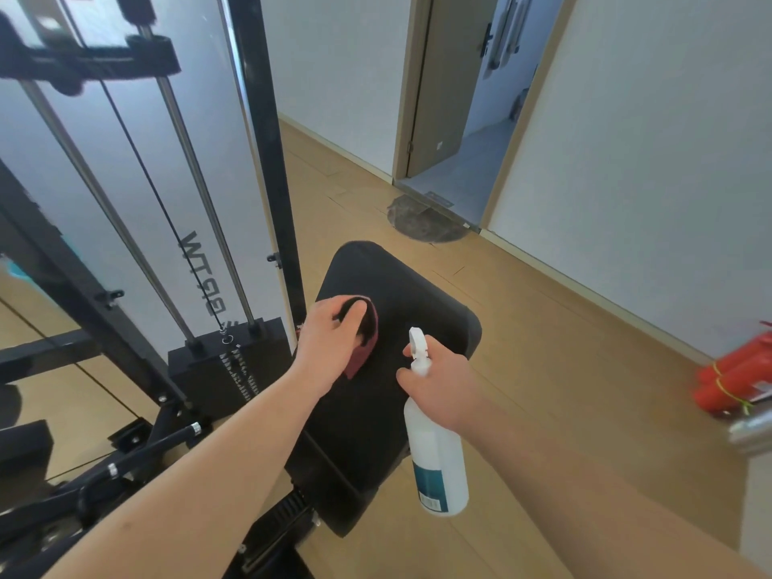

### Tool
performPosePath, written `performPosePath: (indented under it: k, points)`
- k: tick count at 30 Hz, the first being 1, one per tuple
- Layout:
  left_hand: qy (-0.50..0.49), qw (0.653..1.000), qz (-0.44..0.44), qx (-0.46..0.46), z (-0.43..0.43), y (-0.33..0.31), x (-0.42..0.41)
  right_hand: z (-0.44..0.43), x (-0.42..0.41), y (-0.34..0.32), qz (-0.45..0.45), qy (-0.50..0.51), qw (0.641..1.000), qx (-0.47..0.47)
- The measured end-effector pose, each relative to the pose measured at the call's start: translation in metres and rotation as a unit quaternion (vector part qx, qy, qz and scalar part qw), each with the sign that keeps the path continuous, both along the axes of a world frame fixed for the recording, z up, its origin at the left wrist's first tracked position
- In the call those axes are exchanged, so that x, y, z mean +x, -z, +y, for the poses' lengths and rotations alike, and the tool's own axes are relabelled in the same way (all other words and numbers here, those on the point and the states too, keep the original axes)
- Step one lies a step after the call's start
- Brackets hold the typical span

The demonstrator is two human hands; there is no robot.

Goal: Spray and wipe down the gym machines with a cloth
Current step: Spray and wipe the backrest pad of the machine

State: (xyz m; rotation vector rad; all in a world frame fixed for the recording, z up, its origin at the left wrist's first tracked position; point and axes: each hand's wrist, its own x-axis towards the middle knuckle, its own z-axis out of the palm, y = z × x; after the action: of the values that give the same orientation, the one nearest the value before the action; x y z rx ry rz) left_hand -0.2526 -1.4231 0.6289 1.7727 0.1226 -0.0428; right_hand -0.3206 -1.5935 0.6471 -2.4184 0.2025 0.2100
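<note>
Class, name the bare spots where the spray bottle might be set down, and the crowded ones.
Bare: wooden floor between bench pad and right wall; the pad's far end beyond the cloth. Crowded: left of the pad, weight stack and frame bars.

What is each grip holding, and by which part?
The left grip presses a dark red cloth on the black seat pad, fingers curled over its top. The right grip holds the spray bottle by its neck.

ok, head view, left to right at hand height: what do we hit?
weight stack → left hand gripping the cloth → spray bottle held by the right hand → red cylinders at the far right
</note>
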Motion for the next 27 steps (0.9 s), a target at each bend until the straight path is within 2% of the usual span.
performPosePath:
  k: [3,7,15,18,23,25,27]
  points:
    - [0.003,0.999,-0.038,-0.037,-0.012,-0.007,0.013,-0.003,0.005,-0.005,-0.021,0.007,1.0,0.016]
    - [0.026,0.998,-0.061,-0.005,-0.032,-0.009,0.022,-0.006,0.015,-0.014,-0.045,0.032,0.998,0.023]
    - [-0.024,0.998,-0.051,0.008,-0.057,0.009,0.007,-0.024,0.018,-0.021,-0.047,0.043,0.997,0.036]
    - [-0.036,0.998,-0.052,-0.023,-0.07,0.011,0.006,-0.035,0.019,-0.027,-0.055,0.04,0.997,0.036]
    - [-0.11,0.991,-0.013,-0.07,-0.091,0.004,0.01,-0.058,0.024,-0.039,-0.06,0.041,0.996,0.054]
    - [-0.111,0.99,-0.009,-0.085,-0.098,0.005,0.009,-0.066,0.029,-0.042,-0.063,0.034,0.996,0.059]
    - [-0.09,0.994,-0.034,-0.052,-0.104,0.009,0.006,-0.071,0.034,-0.044,-0.07,0.027,0.996,0.053]
